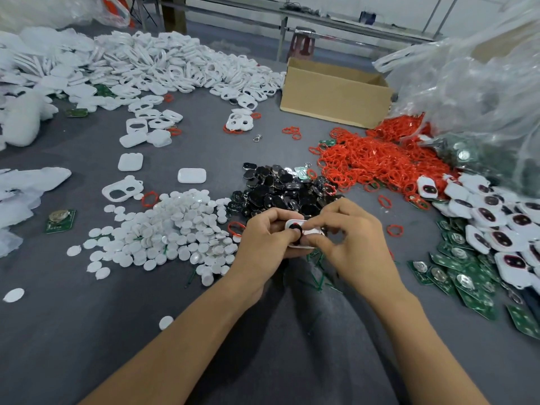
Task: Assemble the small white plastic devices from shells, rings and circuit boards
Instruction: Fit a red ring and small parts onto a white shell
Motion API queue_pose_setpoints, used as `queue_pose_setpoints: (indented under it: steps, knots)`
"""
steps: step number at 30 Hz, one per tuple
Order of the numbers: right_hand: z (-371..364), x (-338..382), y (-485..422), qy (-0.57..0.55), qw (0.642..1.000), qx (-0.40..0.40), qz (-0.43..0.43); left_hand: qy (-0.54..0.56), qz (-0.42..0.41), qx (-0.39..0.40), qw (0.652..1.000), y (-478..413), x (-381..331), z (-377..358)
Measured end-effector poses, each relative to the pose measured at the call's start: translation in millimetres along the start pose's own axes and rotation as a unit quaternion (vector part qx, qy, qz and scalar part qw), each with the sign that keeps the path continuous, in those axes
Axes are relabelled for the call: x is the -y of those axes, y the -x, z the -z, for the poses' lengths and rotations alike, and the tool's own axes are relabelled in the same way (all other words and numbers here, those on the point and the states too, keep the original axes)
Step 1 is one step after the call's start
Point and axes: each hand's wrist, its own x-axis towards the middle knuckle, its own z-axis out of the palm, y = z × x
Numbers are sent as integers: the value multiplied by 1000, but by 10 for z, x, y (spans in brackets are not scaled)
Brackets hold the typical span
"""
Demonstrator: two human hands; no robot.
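Note:
A small white shell (298, 224) with a black insert and a bit of red ring showing sits between both hands, just in front of a heap of black inserts (280, 188). My left hand (264, 241) grips its left end with curled fingers, thumb on top. My right hand (347, 235) pinches its right side with thumb and fingertips. Most of the shell is hidden by the fingers. White round discs (172, 229) lie piled to the left, red rings (371, 159) to the right rear, green circuit boards (467, 279) at the right.
White shells (163, 62) heap across the back left. A cardboard box (333, 92) stands at the back centre. Clear plastic bags (473, 83) rise at the right. Assembled white devices (502, 226) lie at the right edge. A lone board (60, 221) rests at the left.

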Motion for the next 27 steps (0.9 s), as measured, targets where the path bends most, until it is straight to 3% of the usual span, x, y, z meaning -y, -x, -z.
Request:
queue_pose_setpoints:
  steps: [15, 20, 27]
  knots:
    - [-20, -6, 42, -30, 999, -14, -42, -5, 0, -7, 1000, -19, 27, 8]
    - [25, -14, 47, -150, 984, -25, -93, 21, 3, -2, 1000, -31, 28, 19]
    - [60, -47, 61, -228, 958, -46, -170, 31, 11, 9, 999, -58, 55, 46]
